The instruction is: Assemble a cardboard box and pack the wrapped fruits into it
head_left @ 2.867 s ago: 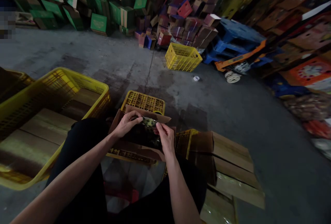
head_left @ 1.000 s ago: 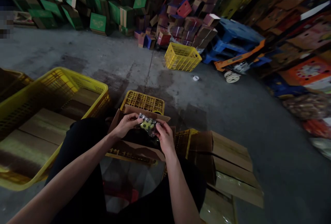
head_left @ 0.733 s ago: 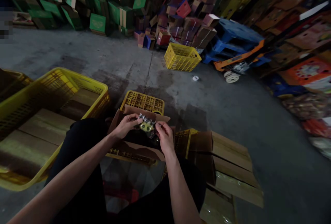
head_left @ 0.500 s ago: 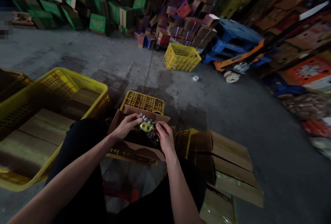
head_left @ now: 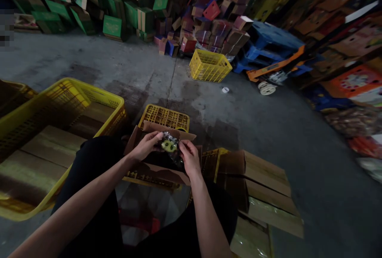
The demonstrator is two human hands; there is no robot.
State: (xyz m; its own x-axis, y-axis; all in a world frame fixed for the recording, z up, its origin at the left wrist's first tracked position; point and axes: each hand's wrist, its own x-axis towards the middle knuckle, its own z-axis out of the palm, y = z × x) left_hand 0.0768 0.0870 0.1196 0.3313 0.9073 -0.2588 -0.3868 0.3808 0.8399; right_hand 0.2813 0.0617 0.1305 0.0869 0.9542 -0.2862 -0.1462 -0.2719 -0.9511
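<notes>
Between my two hands is a small clear plastic bag point(head_left: 168, 145) with a yellow-green piece bearing dark spots inside; what the piece is I cannot make out. My left hand point(head_left: 147, 146) pinches the bag's upper left edge. On its right side my right hand point(head_left: 190, 155) grips it between thumb and fingers. Below both hands stands an open cardboard box point(head_left: 164, 172) with its flaps up, its inside dark. The box rests on an upturned yellow crate point(head_left: 167, 117) in front of my knees.
A large yellow crate point(head_left: 112, 101) holding closed cartons is at my left. Stacked cartons point(head_left: 265, 174) stand at my right. Farther off are another yellow crate point(head_left: 210, 66), an orange pallet jack point(head_left: 277, 65), blue pallets point(head_left: 274, 37) and a white tape roll point(head_left: 225, 90) on the floor.
The plastic bag has shifted slightly in my hands, its film lying differently around the yellow-green piece. My hands stay in nearly the same place.
</notes>
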